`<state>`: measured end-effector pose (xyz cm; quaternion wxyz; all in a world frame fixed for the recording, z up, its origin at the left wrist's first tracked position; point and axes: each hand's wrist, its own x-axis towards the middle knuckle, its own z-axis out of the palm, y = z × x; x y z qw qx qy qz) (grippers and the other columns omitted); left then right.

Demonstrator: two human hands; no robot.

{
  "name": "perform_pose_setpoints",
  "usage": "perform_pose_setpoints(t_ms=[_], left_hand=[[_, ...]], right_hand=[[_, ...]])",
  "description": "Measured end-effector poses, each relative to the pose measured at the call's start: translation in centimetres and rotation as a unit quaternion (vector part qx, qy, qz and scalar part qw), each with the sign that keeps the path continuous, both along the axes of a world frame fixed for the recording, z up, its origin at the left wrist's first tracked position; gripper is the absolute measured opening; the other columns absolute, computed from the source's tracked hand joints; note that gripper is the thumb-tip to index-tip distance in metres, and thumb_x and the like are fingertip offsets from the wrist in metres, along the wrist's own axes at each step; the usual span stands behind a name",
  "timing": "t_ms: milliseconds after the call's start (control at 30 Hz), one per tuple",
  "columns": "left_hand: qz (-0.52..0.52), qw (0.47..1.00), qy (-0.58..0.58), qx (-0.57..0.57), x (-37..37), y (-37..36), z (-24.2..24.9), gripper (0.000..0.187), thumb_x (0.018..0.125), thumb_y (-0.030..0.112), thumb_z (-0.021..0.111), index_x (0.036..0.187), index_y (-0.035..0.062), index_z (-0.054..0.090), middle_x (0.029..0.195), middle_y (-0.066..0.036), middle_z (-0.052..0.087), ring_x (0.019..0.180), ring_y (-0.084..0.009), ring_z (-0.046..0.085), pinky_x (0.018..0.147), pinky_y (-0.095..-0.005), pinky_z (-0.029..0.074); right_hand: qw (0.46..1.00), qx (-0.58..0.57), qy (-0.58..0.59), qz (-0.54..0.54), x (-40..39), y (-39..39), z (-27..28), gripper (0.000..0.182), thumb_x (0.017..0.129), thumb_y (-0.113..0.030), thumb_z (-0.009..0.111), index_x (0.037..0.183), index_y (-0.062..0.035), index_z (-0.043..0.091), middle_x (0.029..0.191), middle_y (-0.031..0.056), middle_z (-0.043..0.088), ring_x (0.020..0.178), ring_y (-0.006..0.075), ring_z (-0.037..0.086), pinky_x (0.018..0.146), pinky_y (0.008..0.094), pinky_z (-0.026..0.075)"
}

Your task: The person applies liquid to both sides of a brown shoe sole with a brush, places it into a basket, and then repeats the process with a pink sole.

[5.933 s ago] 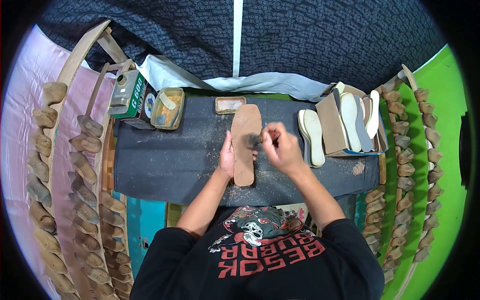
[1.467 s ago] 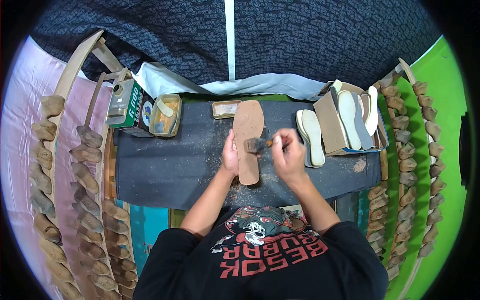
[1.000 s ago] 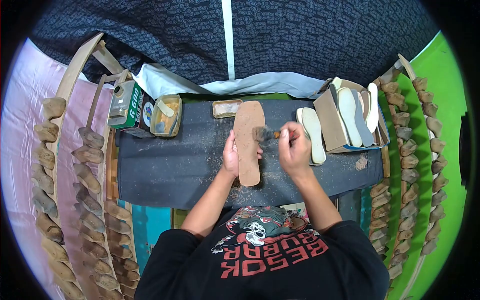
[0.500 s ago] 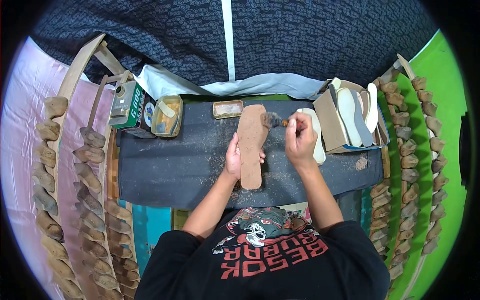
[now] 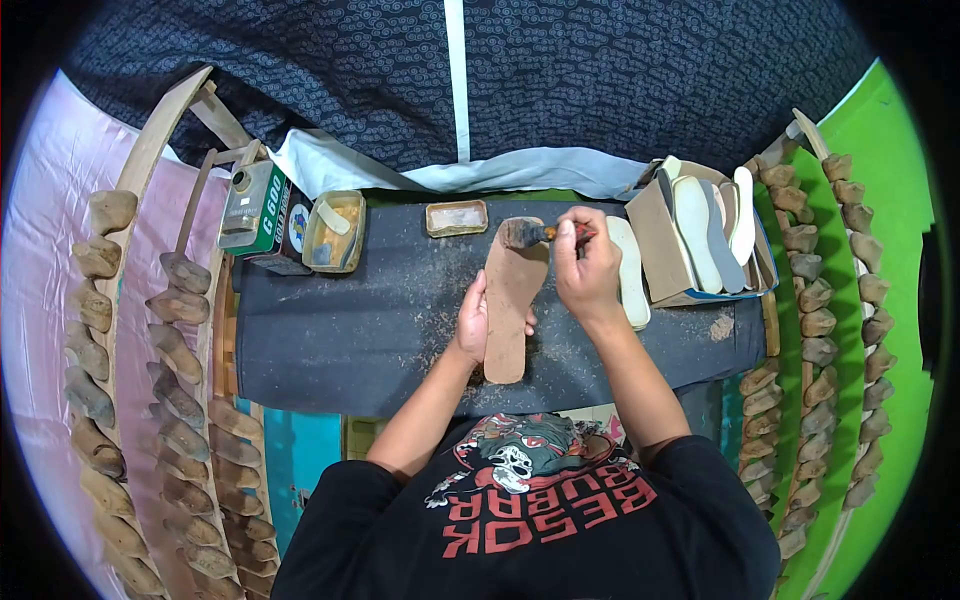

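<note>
A brown insole (image 5: 510, 310) is held up over the dark table cloth by my left hand (image 5: 475, 318), the thumb along its left edge and fingertips showing at its right edge. My right hand (image 5: 588, 265) is closed around the handle of a brush (image 5: 525, 233). The dark bristles lie against the upper, wider end of the insole. Pale insoles (image 5: 628, 275) lie just right of my right hand, partly hidden by it.
A box (image 5: 665, 250) of insoles stands at the right. On the left are a metal can (image 5: 262, 218) and an open container (image 5: 333, 258); a small tray (image 5: 456, 219) sits at the back. Crumbs litter the cloth (image 5: 330, 350). Racks of shoe lasts (image 5: 180, 350) flank both sides.
The brush and my right hand have moved left and slightly up, from the insole's right edge onto its upper face. The insole has tilted and shifted slightly right.
</note>
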<state>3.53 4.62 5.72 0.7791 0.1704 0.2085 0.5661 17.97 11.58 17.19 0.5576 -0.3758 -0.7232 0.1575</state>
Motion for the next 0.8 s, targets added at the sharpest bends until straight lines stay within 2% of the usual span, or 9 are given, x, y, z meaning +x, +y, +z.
perform_pose_setpoints(t_ms=[133,233,367,433,567,633,667,700,800], left_hand=[[0.003,1.000,0.003,0.005,-1.2,-0.3,-1.1,0.071,0.103,0.060,0.027,0.129,0.0011,0.057,0.092,-0.016,0.067,0.077,-0.0255,0.068,0.068,-0.0378,0.058],[0.019,1.000,0.005,0.007,-2.4,-1.0,-1.7,0.071,0.103,0.061,0.027,0.129,0.0020,0.057,0.092,-0.016,0.067,0.078,-0.0256,0.068,0.069,-0.0382,0.058],[0.053,0.998,-0.022,-0.017,-3.6,-2.3,-2.9,0.071,0.102,0.059,0.028,0.131,0.0015,0.057,0.094,-0.017,0.067,0.079,-0.0257,0.067,0.069,-0.0387,0.057],[0.058,0.998,-0.014,-0.013,-4.0,-3.1,-3.2,0.070,0.102,0.058,0.028,0.130,0.0014,0.057,0.094,-0.017,0.067,0.079,-0.0260,0.067,0.069,-0.0392,0.057],[0.099,0.995,0.003,-0.025,-5.0,-4.3,-2.8,0.068,0.102,0.055,0.028,0.130,0.0012,0.058,0.093,-0.017,0.067,0.079,-0.0267,0.067,0.070,-0.0399,0.057],[0.107,0.994,0.007,-0.018,-6.3,-4.9,-3.3,0.069,0.102,0.056,0.027,0.130,0.0011,0.058,0.094,-0.017,0.068,0.080,-0.0272,0.068,0.071,-0.0397,0.058],[0.111,0.994,0.008,-0.010,-7.0,-5.3,-3.6,0.069,0.102,0.056,0.027,0.129,0.0011,0.058,0.096,-0.017,0.069,0.081,-0.0276,0.069,0.072,-0.0395,0.059],[0.114,0.993,0.010,-0.013,-7.6,-5.7,-3.6,0.069,0.102,0.056,0.027,0.129,0.0011,0.058,0.096,-0.017,0.069,0.081,-0.0276,0.069,0.072,-0.0395,0.059],[0.150,0.988,0.007,-0.022,-9.0,-6.7,-3.7,0.069,0.102,0.057,0.027,0.130,0.0013,0.058,0.096,-0.017,0.069,0.081,-0.0275,0.069,0.073,-0.0399,0.058]], right_hand=[[0.998,-0.045,0.009,-0.040,0.4,1.2,-0.4,0.010,0.101,-0.010,0.058,0.104,-0.0001,0.057,0.073,0.0109,0.064,0.062,0.0154,0.063,0.056,0.0307,0.049],[0.997,-0.044,0.012,-0.069,1.6,2.4,-0.4,0.013,0.102,-0.012,0.057,0.103,0.0003,0.057,0.073,0.0075,0.063,0.062,0.0118,0.058,0.057,0.0297,0.048],[0.988,-0.136,0.067,-0.017,1.3,4.2,-3.3,0.016,0.103,-0.016,0.057,0.105,-0.0006,0.058,0.074,0.0057,0.063,0.063,0.0097,0.057,0.058,0.0267,0.047],[0.981,-0.169,0.082,0.039,-0.3,5.7,-5.4,0.018,0.104,-0.019,0.058,0.111,-0.0023,0.060,0.085,0.0042,0.064,0.068,0.0076,0.058,0.059,0.0232,0.048],[0.973,-0.221,0.039,0.048,-3.5,9.2,-9.1,0.020,0.103,-0.020,0.060,0.114,-0.0031,0.060,0.087,0.0054,0.066,0.070,0.0085,0.059,0.062,0.0240,0.049],[0.976,-0.209,-0.025,0.062,-5.2,10.1,-9.3,0.021,0.102,-0.020,0.061,0.113,-0.0022,0.060,0.086,0.0082,0.068,0.071,0.0117,0.062,0.064,0.0280,0.050],[0.980,-0.179,-0.057,0.059,-5.8,10.6,-9.4,0.024,0.101,-0.020,0.061,0.112,0.0011,0.058,0.093,0.0208,0.070,0.082,0.0331,0.069,0.074,0.0401,0.053],[0.980,-0.182,-0.056,0.063,-6.5,11.1,-9.5,0.024,0.101,-0.020,0.061,0.112,0.0011,0.058,0.093,0.0208,0.070,0.082,0.0331,0.069,0.074,0.0401,0.053],[0.961,-0.203,-0.154,0.106,-7.9,12.6,-9.2,0.023,0.100,-0.020,0.059,0.109,0.0016,0.057,0.098,0.0238,0.069,0.093,0.0426,0.067,0.081,0.0456,0.051]])
